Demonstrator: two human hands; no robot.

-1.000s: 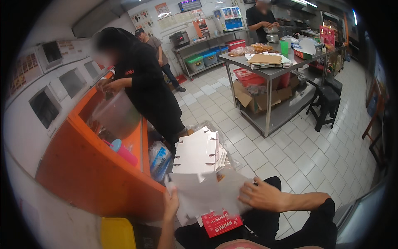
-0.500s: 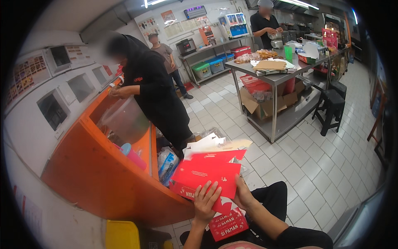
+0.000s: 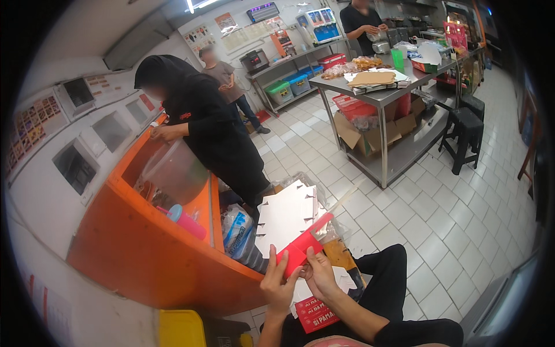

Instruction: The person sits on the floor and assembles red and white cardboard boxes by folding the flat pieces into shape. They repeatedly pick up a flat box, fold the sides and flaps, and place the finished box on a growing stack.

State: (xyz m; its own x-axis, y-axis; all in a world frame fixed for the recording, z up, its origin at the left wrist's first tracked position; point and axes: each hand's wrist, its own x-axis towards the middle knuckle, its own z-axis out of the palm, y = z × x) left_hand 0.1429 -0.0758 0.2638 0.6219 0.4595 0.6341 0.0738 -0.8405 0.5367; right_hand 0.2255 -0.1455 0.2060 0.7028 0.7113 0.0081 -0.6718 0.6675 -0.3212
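Note:
Between my two hands is a red flat carton (image 3: 293,250), bent over into a narrow folded strip that slants up to the right. My left hand (image 3: 278,283) grips its left end, with the thumb and fingers on either side. Near the middle of its lower edge, my right hand (image 3: 319,277) pinches it. Just beyond lies a stack of white die-cut carton sheets (image 3: 284,213) with small notches along the edges. Several red printed cartons (image 3: 317,317) rest on my lap below my hands, with white flaps showing beside them.
On my left curves an orange counter (image 3: 133,248) carrying a pink tumbler (image 3: 188,222) and a clear tub (image 3: 176,168). A person in black (image 3: 211,127) stands at it. Ahead right is a steel table (image 3: 381,98); black stools (image 3: 462,141) stand beside it. A yellow bin (image 3: 182,328) sits lower left.
The red carton, spread flat under my hands before, is now folded into a narrow strip. Both hands have closed on it, and the white sheets beyond are uncovered.

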